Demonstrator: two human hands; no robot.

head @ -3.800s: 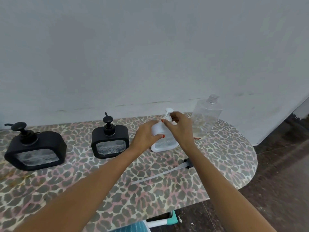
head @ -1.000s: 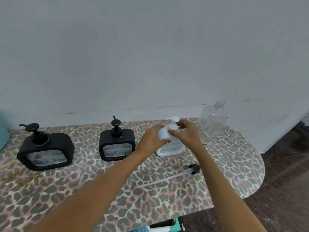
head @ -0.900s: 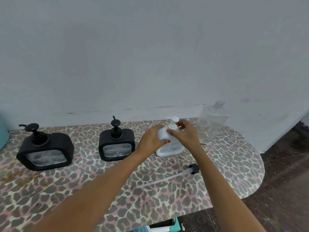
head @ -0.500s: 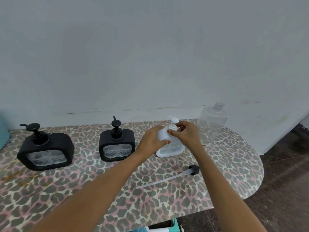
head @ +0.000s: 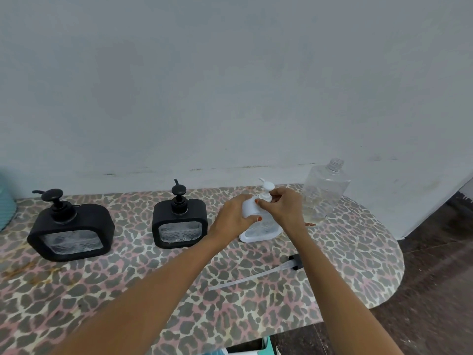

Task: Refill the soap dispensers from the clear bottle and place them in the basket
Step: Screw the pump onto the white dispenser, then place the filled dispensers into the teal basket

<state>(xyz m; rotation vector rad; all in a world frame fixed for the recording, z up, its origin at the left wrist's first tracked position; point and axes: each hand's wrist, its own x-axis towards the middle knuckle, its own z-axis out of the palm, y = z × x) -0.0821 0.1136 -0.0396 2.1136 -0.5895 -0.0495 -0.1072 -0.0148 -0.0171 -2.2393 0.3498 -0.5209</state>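
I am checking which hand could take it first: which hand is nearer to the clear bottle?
The right hand. It pinches the pump of the white dispenser, just beside the clear bottle. The left hand grips the dispenser's other side, farther away.

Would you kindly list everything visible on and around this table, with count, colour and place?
large black dispenser: 1, black, table's left
small black dispenser: 1, black, table's centre
white dispenser: 1, white, right of centre, upright
clear bottle: 1, transparent, uncapped, far right by the wall
loose pump: 1, black cap with clear tube, lying in front of the white dispenser
table: 1, leopard print
teal object: 1, teal, left edge, mostly cut off
wall: 1, pale grey, behind
left hand: 1, grips the white dispenser's body
right hand: 1, pinches its pump collar
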